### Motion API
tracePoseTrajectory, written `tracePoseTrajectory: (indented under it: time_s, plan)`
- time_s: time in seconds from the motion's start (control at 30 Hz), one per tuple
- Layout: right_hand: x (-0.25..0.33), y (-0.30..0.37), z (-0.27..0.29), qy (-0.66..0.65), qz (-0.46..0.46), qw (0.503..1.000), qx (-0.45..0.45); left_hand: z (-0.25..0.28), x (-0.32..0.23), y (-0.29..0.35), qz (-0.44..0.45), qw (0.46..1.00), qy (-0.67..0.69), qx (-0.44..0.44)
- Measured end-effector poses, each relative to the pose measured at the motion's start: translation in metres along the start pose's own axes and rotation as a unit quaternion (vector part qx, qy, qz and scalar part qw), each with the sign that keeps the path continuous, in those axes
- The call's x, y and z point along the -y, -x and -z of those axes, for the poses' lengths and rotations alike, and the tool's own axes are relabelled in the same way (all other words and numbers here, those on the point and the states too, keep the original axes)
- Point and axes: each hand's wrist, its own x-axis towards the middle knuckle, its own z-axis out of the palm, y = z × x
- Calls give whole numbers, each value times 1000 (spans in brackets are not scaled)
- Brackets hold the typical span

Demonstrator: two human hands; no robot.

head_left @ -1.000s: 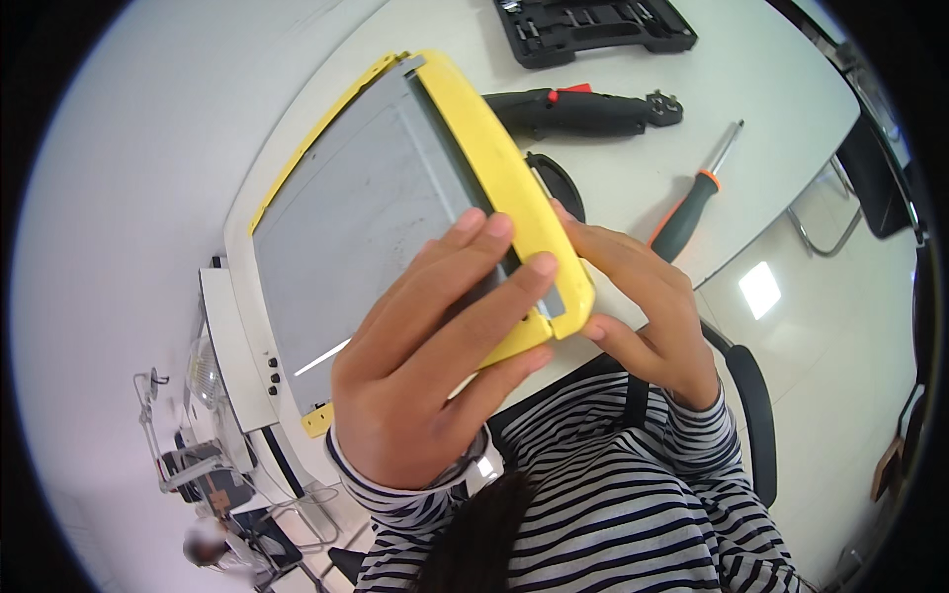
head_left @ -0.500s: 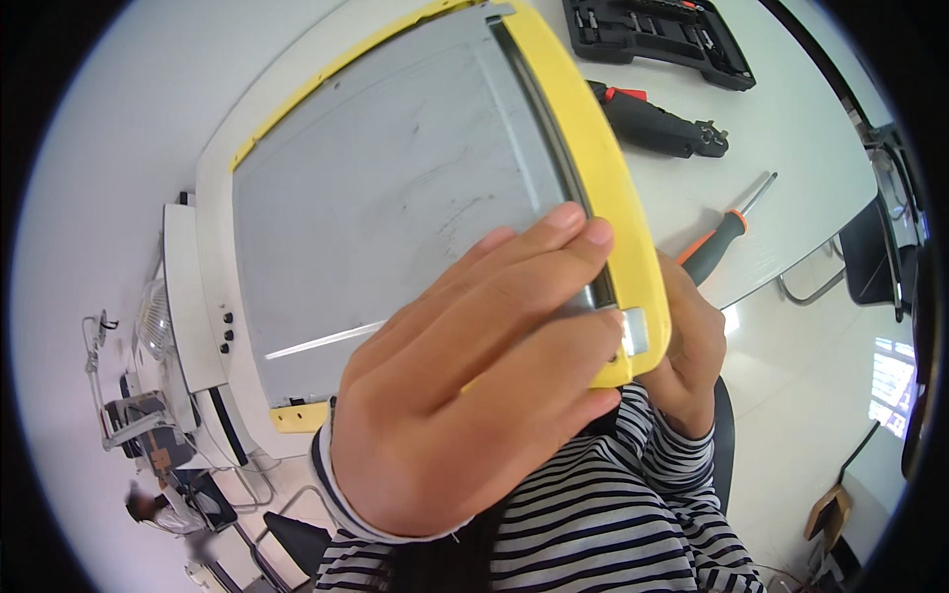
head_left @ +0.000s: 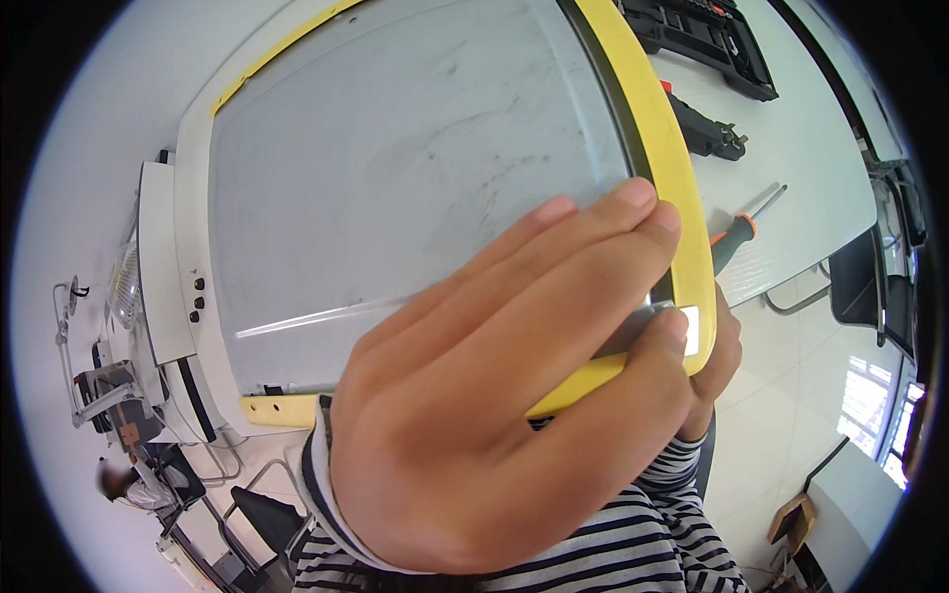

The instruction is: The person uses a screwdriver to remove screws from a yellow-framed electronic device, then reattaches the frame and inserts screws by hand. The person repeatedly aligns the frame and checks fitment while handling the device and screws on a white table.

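A large flat grey panel (head_left: 395, 168) in a yellow frame (head_left: 680, 188) is tilted up before me. My left hand (head_left: 494, 385) lies across its near right corner, palm down. Its fingers are stretched out, their tips on the dark strip along the panel's right edge, and its thumb presses a small silver-white patch (head_left: 691, 331) on the frame's corner. From behind that same corner my right hand (head_left: 720, 351) holds the frame, its fingers mostly hidden by it.
On the white table (head_left: 820, 208) to the right lie a screwdriver (head_left: 736, 237), a black hand tool (head_left: 712, 133) and an open black tool case (head_left: 717, 44). A chair (head_left: 855, 282) stands beyond the table. A person (head_left: 138, 484) sits at far lower left.
In the view, the panel's near right corner has shifted right and looks larger, with both hands following it. My left thumb now rests over the silver-white patch, and the frame hides more of my right hand.
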Motion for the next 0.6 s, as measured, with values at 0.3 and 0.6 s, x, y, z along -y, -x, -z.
tracePoseTrajectory:
  time_s: [0.3,0.6]
  plan:
    - [-8,3,-2,-15,25,1000,-10,0,1,5,11,1000,11,-18]
    - [-7,6,-1,-23,-9,1000,-19,-1,1,5,-2,999,-8,-34]
